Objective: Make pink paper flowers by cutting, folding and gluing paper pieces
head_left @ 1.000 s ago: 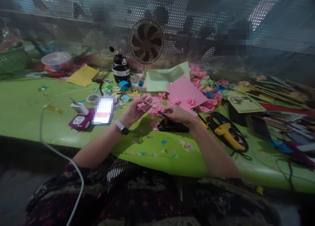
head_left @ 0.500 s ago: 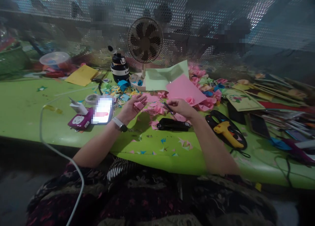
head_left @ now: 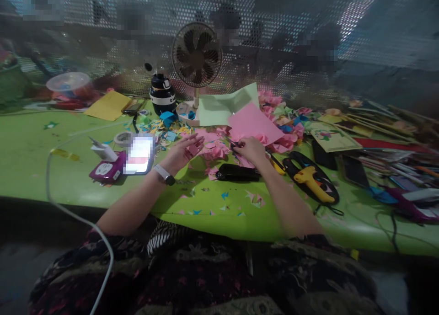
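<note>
Clock directions take the small pink paper [head_left: 194, 148] in the left hand as centre, with twelve at the table's far side. Around ten o'clock, farthest left, sits a green basket [head_left: 14, 87], then a clear plastic tub [head_left: 68, 82] and a flat yellow sheet [head_left: 108, 105]. Towards nine lies a purple socket block [head_left: 106, 169] with a white plug [head_left: 103, 151] in it; a phone [head_left: 140, 154] with a lit, blurred-out screen lies just right of it. A black bottle [head_left: 162, 98] with a white band stands near eleven.

The left hand [head_left: 180, 154] has its fingers stretched out and loosely spread, the pink paper lying against them; I cannot tell whether the thumb pins it. A fan [head_left: 197, 55] stands at twelve. Pink scraps [head_left: 216, 150] lie at three, between the hands, and a black stapler [head_left: 237, 173] at four. A pale green sheet [head_left: 219, 110] and a pink sheet [head_left: 252, 123] overlap near two.

At three, the right hand [head_left: 253, 151] pinches a small dark tool [head_left: 235, 145] between thumb and fingers, its tip pointing towards the scraps; its exact kind is unclear. Beyond that hand, near four, a yellow glue gun [head_left: 313, 183] rests on a black oval item [head_left: 295, 162].
</note>
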A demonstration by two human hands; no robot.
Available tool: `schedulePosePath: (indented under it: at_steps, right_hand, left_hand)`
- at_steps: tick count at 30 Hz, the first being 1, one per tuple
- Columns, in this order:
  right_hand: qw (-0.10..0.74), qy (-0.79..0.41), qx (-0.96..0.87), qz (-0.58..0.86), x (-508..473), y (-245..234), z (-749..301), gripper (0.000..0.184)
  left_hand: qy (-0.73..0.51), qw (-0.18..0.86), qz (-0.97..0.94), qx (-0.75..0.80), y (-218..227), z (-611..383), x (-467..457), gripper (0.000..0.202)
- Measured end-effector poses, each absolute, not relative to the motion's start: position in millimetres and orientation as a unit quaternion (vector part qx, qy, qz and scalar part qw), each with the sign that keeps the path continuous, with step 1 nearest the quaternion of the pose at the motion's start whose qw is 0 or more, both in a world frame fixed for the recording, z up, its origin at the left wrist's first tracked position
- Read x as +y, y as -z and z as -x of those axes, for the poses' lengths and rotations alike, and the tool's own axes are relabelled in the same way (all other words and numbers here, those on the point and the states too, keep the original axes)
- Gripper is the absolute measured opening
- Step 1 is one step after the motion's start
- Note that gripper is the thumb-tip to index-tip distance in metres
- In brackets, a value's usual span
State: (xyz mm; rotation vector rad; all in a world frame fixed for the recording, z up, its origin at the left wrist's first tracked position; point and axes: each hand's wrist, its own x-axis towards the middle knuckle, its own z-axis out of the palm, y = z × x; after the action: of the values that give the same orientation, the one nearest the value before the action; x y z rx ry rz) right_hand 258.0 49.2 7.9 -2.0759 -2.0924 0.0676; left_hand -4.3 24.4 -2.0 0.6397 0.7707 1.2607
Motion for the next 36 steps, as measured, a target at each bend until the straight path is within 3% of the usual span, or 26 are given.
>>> schedulePosePath:
  at_steps: [15,17,19,22,24,36]
  right_hand:
    - [0.066,-0.035,-0.696,0.714,42,-19,-257,0.024]
    - [0.102,-0.047,-0.698,0.707,39,-24,-254,0.022]
    - [0.189,-0.064,-0.719,0.666,31,-29,-246,0.024]
    - [0.305,-0.135,-0.793,0.509,16,-34,-226,0.025]
    - [0.325,-0.141,-0.83,0.43,7,-33,-213,0.02]
    - [0.255,-0.096,-0.859,0.434,4,-16,-199,0.005]
  left_hand:
    - [-0.544,0.715,-0.285,0.333,-1,-2,17,0.018]
    - [-0.541,0.716,-0.291,0.331,-1,-3,16,0.018]
    - [-0.532,0.723,-0.293,0.329,-2,-4,14,0.018]
    - [-0.52,0.727,-0.299,0.334,-5,-7,11,0.02]
    - [-0.508,0.727,-0.312,0.342,-7,-9,8,0.023]
    - [-0.465,0.736,-0.359,0.337,-4,-8,5,0.02]
